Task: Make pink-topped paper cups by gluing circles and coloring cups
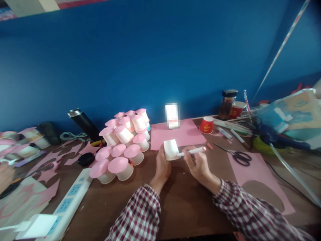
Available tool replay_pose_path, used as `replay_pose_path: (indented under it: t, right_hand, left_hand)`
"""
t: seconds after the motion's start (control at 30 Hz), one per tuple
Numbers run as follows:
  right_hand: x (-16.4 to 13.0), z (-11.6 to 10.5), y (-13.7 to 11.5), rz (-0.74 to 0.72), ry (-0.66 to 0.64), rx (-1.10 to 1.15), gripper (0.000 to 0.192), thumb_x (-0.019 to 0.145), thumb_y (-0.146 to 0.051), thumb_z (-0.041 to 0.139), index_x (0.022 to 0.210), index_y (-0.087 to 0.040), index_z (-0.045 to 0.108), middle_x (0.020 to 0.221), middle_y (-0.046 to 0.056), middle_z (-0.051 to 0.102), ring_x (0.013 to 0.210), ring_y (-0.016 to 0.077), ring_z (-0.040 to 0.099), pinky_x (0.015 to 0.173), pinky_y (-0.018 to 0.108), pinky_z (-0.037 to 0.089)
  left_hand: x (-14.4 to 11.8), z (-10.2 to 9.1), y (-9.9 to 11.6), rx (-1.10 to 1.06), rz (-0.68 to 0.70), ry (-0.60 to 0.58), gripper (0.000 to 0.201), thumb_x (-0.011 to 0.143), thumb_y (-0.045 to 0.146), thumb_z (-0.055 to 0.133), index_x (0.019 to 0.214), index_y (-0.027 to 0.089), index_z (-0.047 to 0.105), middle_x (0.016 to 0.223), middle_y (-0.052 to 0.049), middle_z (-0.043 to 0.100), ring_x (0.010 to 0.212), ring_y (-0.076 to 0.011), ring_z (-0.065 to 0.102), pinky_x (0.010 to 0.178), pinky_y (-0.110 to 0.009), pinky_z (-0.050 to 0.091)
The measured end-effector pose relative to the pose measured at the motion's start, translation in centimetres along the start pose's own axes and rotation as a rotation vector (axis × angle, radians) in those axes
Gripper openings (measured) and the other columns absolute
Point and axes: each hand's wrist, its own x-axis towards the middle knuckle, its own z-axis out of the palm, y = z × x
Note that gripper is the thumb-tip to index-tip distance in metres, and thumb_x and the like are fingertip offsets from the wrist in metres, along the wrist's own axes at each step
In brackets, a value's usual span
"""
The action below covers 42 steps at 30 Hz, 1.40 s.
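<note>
A white paper cup (171,149) is gripped by my left hand (163,166), its fingers wrapped around the side and bottom. In my right hand (198,164) is a white marker (192,151) with a reddish end, held like a pen. The marker's tip points left and meets the lower right part of the cup, or comes very close to it. Just beyond both hands lies a stack of pink paper (180,136). To the left stand several white paper cups topped with pink paper cones (117,164), some piled on others.
Scissors (239,157) lie on a cut pink sheet (260,177) at right. A red paper cup (207,125) and a dark-lidded jar (227,104) stand behind. A power strip (72,197), black flask (84,124) and paper scraps (52,160) are at left, near another person's hand (6,175).
</note>
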Motion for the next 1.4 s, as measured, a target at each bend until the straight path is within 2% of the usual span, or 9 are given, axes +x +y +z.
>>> replay_pose_path:
  t: [0.5, 0.7, 1.03, 1.4]
  right_hand:
    - [0.23, -0.02, 0.04, -0.001, -0.016, -0.023, 0.022, 0.091, -0.027, 0.045, 0.078, -0.015, 0.058, 0.058, 0.000, 0.056, 0.049, 0.0106, 0.049, 0.052, 0.021, 0.039]
    - [0.12, 0.02, 0.08, 0.023, 0.000, 0.001, 0.024, 0.091, -0.029, 0.044, 0.079, -0.015, 0.058, 0.059, 0.001, 0.056, 0.050, 0.0112, 0.051, 0.052, 0.021, 0.040]
    - [-0.08, 0.12, 0.51, 0.040, 0.038, 0.019, 0.021, 0.091, -0.029, 0.045, 0.079, -0.016, 0.057, 0.060, 0.000, 0.055, 0.051, 0.0110, 0.050, 0.054, 0.022, 0.040]
    - [0.26, -0.08, 0.00, 0.051, 0.011, 0.019, 0.024, 0.090, -0.029, 0.044, 0.076, -0.015, 0.058, 0.056, -0.001, 0.053, 0.047, 0.0099, 0.047, 0.050, 0.021, 0.039]
  left_hand:
    - [-0.01, -0.13, -0.39, 0.004, -0.009, 0.025, 0.046, 0.071, 0.010, 0.056, 0.117, 0.011, 0.052, 0.104, -0.012, 0.066, 0.091, -0.0217, 0.062, 0.079, -0.031, 0.047]
    - [0.01, -0.07, -0.67, -0.004, -0.012, 0.011, 0.050, 0.070, 0.017, 0.063, 0.119, 0.012, 0.052, 0.108, -0.013, 0.065, 0.095, -0.0243, 0.062, 0.082, -0.034, 0.047]
    - [-0.19, 0.01, -0.36, -0.022, -0.001, -0.010, 0.042, 0.074, 0.022, 0.061, 0.115, 0.012, 0.055, 0.106, -0.013, 0.066, 0.092, -0.0234, 0.062, 0.079, -0.034, 0.047]
    - [-0.11, -0.05, -0.78, -0.018, -0.025, 0.020, 0.042, 0.075, 0.024, 0.061, 0.114, 0.012, 0.054, 0.104, -0.012, 0.065, 0.089, -0.0226, 0.062, 0.077, -0.033, 0.047]
